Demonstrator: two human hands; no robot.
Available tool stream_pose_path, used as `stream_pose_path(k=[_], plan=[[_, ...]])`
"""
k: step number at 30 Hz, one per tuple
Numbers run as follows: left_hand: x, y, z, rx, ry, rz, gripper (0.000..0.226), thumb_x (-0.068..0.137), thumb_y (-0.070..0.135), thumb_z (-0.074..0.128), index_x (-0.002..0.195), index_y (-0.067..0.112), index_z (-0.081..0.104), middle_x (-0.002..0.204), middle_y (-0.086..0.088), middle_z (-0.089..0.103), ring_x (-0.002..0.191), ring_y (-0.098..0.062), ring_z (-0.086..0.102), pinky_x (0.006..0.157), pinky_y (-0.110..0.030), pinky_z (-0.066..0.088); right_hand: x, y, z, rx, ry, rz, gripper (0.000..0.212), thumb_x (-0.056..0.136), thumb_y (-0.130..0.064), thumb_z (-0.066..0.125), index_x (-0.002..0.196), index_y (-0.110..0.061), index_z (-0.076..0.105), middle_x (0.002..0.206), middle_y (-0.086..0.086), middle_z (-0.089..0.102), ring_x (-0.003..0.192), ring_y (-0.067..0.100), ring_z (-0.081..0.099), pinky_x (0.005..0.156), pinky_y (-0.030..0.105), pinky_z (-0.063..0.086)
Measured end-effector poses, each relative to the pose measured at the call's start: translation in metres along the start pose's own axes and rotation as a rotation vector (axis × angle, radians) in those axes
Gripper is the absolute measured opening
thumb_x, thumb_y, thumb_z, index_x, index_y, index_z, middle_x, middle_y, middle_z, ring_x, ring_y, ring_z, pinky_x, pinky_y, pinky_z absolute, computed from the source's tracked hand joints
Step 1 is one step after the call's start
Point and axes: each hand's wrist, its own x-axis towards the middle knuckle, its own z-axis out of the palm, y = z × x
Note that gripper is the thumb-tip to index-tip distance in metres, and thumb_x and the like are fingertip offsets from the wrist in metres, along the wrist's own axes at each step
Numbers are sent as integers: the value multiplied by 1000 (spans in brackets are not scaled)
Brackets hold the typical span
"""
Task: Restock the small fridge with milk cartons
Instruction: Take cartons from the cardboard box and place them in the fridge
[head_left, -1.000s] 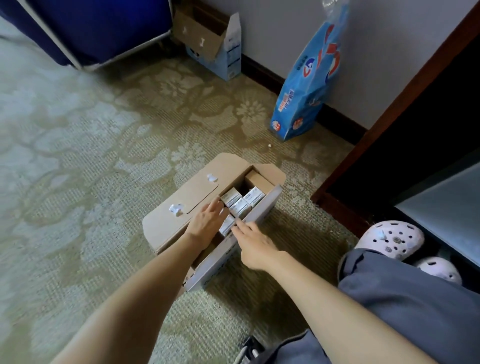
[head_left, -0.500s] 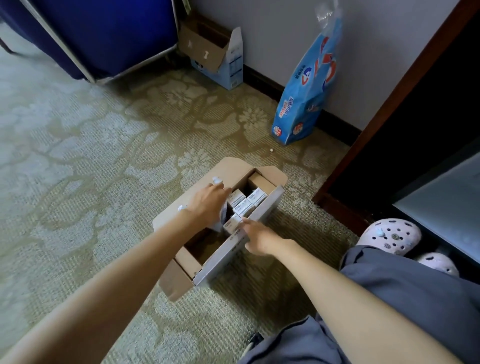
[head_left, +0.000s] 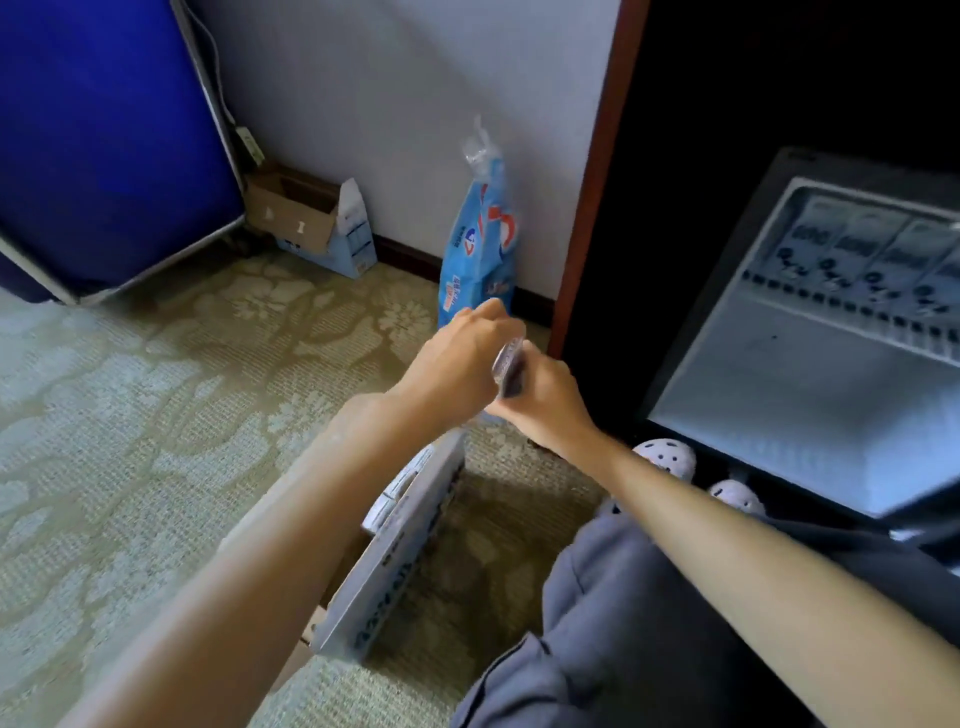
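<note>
Hands: both were up in mid-air and close together, the left hand (head_left: 460, 356) curled over a milk carton (head_left: 510, 368) from above, the right hand (head_left: 548, 402) wrapped round it from below.
Grip: both hands were clenched on the carton, neither one slack. Motion blur hid whether it was one carton or a pair (I could make out only a pale top edge and a dark side).
Change: a second before, both hands had been down in the open cardboard box (head_left: 395, 561), fingers among the packed cartons. Now they had lifted clear and swung right, towards the fridge door (head_left: 779, 395).
Carton's place: in the air above the carpet (head_left: 156, 415), between the box and the fridge door, touching neither.
Fridge door: it stood open at the right, with a row of cartons (head_left: 857, 249) already lined along its inner side.
Box: it sat on the floor beneath the left forearm, with more white cartons (head_left: 402, 486) showing inside.
Meaning for the task: the pick looked done and the carry under way. Setting the carton in the fridge seemed the next step, with further trips likely, judging by the box.
Nearby: a blue bag (head_left: 480, 249) leaned against the wall (head_left: 389, 104) behind the hands.
</note>
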Motion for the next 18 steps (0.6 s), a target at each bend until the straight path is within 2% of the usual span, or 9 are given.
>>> stream_pose_path(k=[3, 6, 8, 11, 14, 18], plan=[[29, 47, -4, -64, 54, 97, 30, 82, 6, 58, 111, 13, 59, 114, -5, 51, 106, -24, 51, 82, -47, 49, -2, 18, -57, -61, 153, -15, 36, 70, -18, 72, 100, -8, 55, 98, 9, 69, 93, 27, 65, 63, 18, 35], [59, 95, 2, -115, 81, 237, 47, 80, 0, 56, 123, 18, 55, 124, -4, 50, 112, -25, 51, 83, -47, 50, -12, 40, -111, -96, 274, 4, 43, 75, -18, 68, 113, -9, 51, 101, 9, 67, 94, 27, 63, 59, 19, 32], [77, 127, 10, -109, 66, 286, 55, 80, 0, 55, 130, 23, 48, 132, -2, 46, 117, -24, 50, 85, -44, 50, -22, 58, -142, -73, 335, 29, 43, 75, -15, 68, 113, -9, 49, 91, 6, 64, 86, 25, 62, 52, 22, 33], [98, 176, 20, -73, 53, 250, 57, 85, 3, 52, 137, 21, 40, 136, -4, 43, 119, -28, 50, 88, -41, 48, -36, 89, -187, -48, 440, 138, 42, 72, -14, 70, 108, -8, 49, 84, -1, 58, 78, 20, 57, 56, 20, 38], [120, 215, 35, -21, 9, 228, 49, 87, 7, 50, 134, 14, 42, 129, -11, 47, 112, -34, 54, 86, -41, 49, -47, 125, -225, -5, 560, 287, 42, 73, -12, 68, 111, -6, 50, 94, 4, 60, 84, 21, 56, 60, 23, 38], [153, 248, 64, -43, -88, 185, 32, 89, 6, 46, 120, 3, 51, 121, -16, 54, 107, -35, 56, 85, -39, 47, -53, 169, -263, 87, 765, 434, 46, 76, -9, 67, 118, -5, 50, 112, 12, 64, 95, 24, 60, 66, 23, 35]])
